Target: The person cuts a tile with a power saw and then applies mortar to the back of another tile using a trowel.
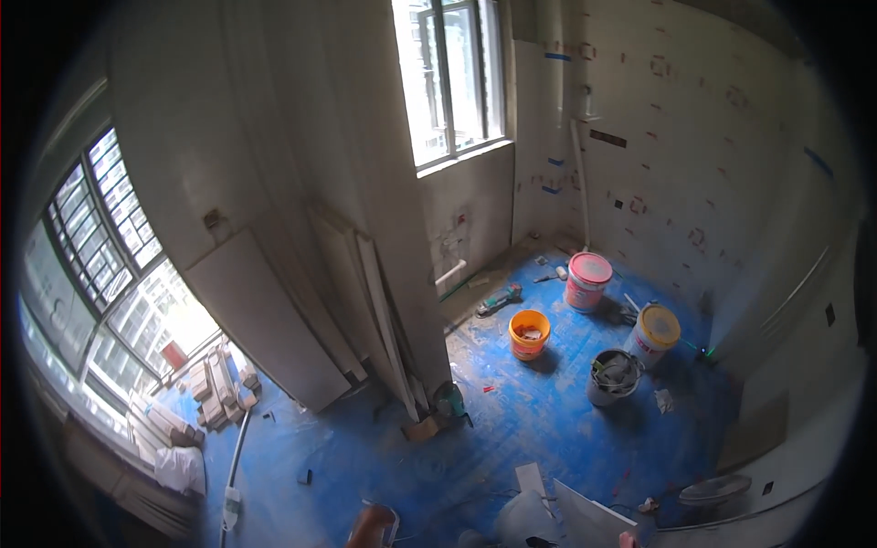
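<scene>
Head view, single frame, looking down into a bare room under fit-out. Neither the left hand nor the right hand is in the picture, and no forearms enter from the lower edge, so I cannot tell whether the hands are apart, together or closed on anything. Nearest to the lower edge lies a white slab (589, 519), flat or slightly propped on the blue floor covering (512, 420), just beside a pale sack (523, 519). Judged from its straight edges and thin section, the slab looks rigid, fairly heavy for its thickness, and liable to chip at the corners. It would best be taken along two opposite long edges and kept upright rather than carried flat. Further off, well apart from the slab, stand four buckets: an orange bucket (530, 333), a pink-lidded bucket (587, 280), a yellow-lidded bucket (653, 333) and an open grey bucket (612, 376) with contents I cannot make out. Tall boards (379, 310) and a wide panel (265, 320) lean on the central wall. Stacked blocks (215, 384) lie by the left window.
</scene>
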A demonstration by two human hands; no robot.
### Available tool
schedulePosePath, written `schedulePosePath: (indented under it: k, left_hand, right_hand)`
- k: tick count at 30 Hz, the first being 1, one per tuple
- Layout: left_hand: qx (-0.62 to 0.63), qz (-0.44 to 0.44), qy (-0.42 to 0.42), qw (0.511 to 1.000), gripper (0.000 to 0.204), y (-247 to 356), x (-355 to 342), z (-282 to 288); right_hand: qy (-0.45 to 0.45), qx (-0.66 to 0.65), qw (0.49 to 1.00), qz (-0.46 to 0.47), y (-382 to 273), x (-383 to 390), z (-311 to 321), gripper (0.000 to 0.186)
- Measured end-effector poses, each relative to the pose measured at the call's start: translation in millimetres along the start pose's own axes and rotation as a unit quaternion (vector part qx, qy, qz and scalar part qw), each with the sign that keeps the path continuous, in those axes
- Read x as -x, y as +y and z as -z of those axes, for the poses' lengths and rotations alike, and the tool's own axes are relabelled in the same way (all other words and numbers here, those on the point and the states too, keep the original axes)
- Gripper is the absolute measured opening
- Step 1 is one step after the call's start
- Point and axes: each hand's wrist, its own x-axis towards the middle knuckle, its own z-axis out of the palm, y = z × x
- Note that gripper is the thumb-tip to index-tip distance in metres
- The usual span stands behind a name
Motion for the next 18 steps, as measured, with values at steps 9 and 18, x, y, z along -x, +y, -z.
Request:
schedulePosePath:
  k: [9,18]
  left_hand:
    - [-0.209,-0.109,-0.059,0.970,0.030,124,-94,38]
    - [-0.117,-0.074,-0.111,0.984,0.023,320,-230,135]
  right_hand:
    - [0.035,-0.027,0.999,0.009,-57,-106,-7,0.066]
    - [0.159,0.198,0.967,0.017,-235,-221,35,0.054]
